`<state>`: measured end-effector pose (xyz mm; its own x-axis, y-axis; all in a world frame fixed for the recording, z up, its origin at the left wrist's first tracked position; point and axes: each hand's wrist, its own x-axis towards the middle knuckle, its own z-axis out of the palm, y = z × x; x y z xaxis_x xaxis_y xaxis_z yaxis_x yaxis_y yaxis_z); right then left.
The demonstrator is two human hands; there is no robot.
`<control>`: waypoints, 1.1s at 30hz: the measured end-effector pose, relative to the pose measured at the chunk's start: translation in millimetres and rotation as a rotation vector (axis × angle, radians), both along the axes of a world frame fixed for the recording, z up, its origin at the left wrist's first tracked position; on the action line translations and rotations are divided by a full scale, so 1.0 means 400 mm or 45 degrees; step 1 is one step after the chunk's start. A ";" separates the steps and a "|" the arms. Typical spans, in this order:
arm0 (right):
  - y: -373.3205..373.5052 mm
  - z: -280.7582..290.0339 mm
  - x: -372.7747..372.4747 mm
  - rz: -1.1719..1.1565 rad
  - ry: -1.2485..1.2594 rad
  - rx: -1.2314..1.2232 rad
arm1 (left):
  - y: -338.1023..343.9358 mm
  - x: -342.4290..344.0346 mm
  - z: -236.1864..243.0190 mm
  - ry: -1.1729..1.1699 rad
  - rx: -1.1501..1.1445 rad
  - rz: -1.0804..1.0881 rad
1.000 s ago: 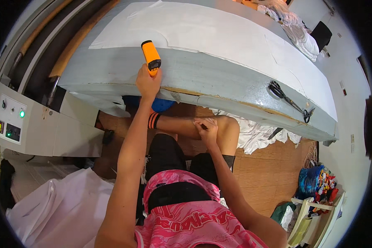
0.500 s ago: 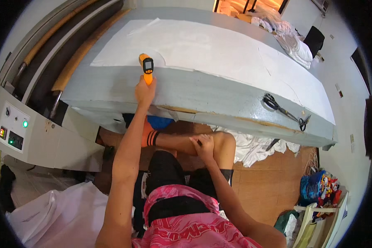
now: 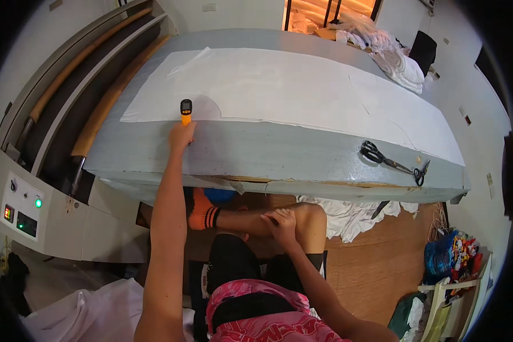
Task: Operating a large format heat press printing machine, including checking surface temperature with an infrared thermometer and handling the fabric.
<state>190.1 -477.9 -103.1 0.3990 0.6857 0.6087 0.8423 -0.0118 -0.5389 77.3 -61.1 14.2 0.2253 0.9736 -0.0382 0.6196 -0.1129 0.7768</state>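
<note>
In the left-centre of the frame, over the front part of the grey bench (image 3: 302,149), the left hand (image 3: 181,135) is closed around the handle of a yellow and black thermometer gun (image 3: 186,110). The screen of the gun faces the person, and its front is toward the white sheet (image 3: 290,85). Whether the wrist touches the bench, I cannot tell. At the lower centre, the right hand (image 3: 280,223) lies on the bent leg (image 3: 245,221), with its fingers curled; something dark shows between them, but I cannot tell if it is held.

Only one hand supports the gun, on a long stretched arm, so a loose grip could let it drop on the sheet. If the forearm sweeps forward, it could catch the sheet's near edge and make a fold. At the upper left are the rollers (image 3: 100,80); the green light (image 3: 38,203) suggests power, so an arm drifting there may risk heat or pinching. At the right, the scissors (image 3: 389,162) lie near the front edge, and a bump could throw them down.
</note>
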 end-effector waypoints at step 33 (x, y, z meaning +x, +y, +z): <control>0.005 0.019 -0.018 -0.060 -0.054 -0.027 | -0.067 -0.082 -0.080 -0.346 0.513 0.097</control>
